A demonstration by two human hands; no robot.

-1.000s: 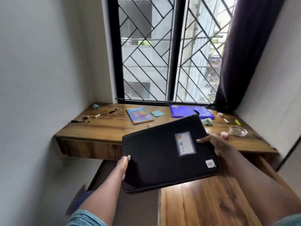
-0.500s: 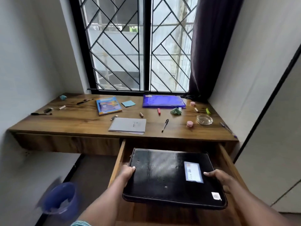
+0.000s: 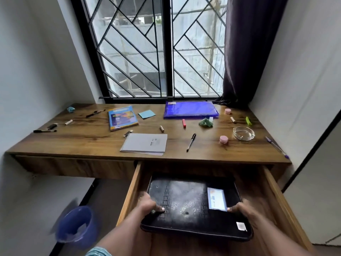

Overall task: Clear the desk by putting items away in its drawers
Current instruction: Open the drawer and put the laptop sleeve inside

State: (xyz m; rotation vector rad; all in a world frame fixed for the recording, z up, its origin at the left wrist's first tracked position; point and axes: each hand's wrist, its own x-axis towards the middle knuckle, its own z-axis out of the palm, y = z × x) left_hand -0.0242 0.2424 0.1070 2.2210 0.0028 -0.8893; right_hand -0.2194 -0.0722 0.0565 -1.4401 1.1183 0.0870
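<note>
Black and faintly glossy, the case point(image 3: 191, 204) sits low in the frame between both hands, over the open drawer point(image 3: 132, 183) at bottom centre. The left hand point(image 3: 147, 205) has its grip clenched on the case's left edge, thumb pressed on top; the right hand point(image 3: 241, 209) grasps the right edge just below a pale label, its fingers hidden beneath. The case's far end lies inside the drawer, while its near end tilts up toward the lower edge of the frame; whether it touches the drawer floor I cannot tell.

Above the drawer runs the wooden table point(image 3: 88, 143), across the middle of the frame. Nearest its front edge lies a grey spiral pad point(image 3: 144, 144), with a black pen point(image 3: 191, 142) just right of it. Further right are a pink pot point(image 3: 223, 139), a glass ashtray point(image 3: 243, 133) and a purple pen point(image 3: 276, 147) near the right edge. Toward the back, under the barred window point(image 3: 160, 48), lie a blue folder point(image 3: 191, 111), a blue sticky note point(image 3: 146, 114) and a colourful book point(image 3: 122, 118). A red stick point(image 3: 184, 123) and a green crumpled scrap point(image 3: 205, 122) rest in front of the folder. Markers point(image 3: 45, 130) lie scattered at the left end.

A dark curtain point(image 3: 245, 52) hangs at upper right. At lower left, on the floor, a blue bin point(image 3: 75, 226) shows blurred.
</note>
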